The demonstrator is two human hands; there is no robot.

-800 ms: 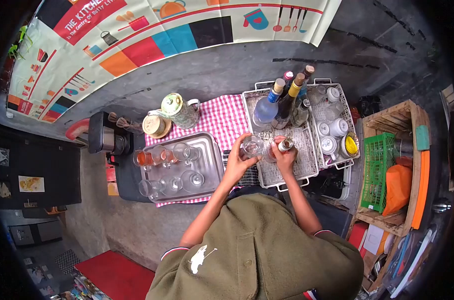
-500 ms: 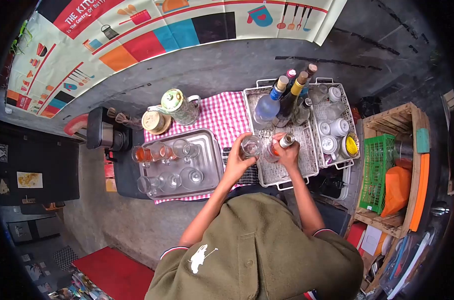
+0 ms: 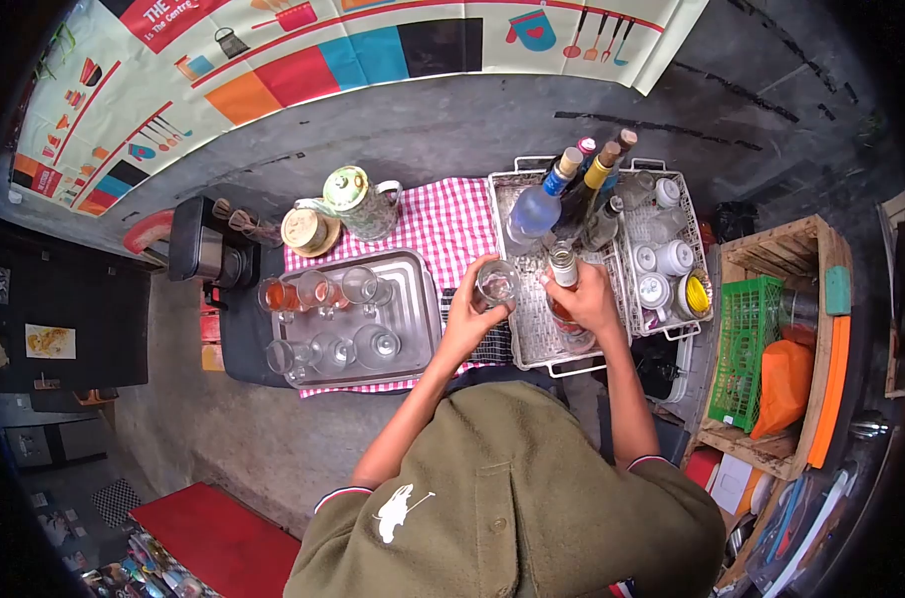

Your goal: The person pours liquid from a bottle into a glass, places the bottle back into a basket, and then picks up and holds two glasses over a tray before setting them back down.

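Observation:
My left hand (image 3: 470, 317) is wrapped round a clear drinking glass (image 3: 496, 283) whose rim faces up toward me. Just to its right, my right hand (image 3: 590, 299) grips a clear glass bottle (image 3: 564, 267) by its neck and upper body. Reddish liquid shows in the lower part of that bottle, over the white wire rack (image 3: 544, 344). On the metal tray (image 3: 429, 329) at the left stand two rows of stemmed glasses. The back row, including one glass (image 3: 279, 295), holds some reddish-orange content; the front row, with another glass (image 3: 377, 345), looks clear.
Several tall corked bottles (image 3: 538, 213) stand at the rack's back. Right of them, a second rack holds white cups (image 3: 676, 257) and glasses. A lidded patterned pot (image 3: 373, 211) sits on the checkered cloth (image 3: 451, 211). A wooden crate (image 3: 816, 261) with a green basket (image 3: 747, 349) is at far right.
The bottle in my right hand has swung so its mouth points away from me and its base sits nearer me. The glass in my left hand has shifted slightly.

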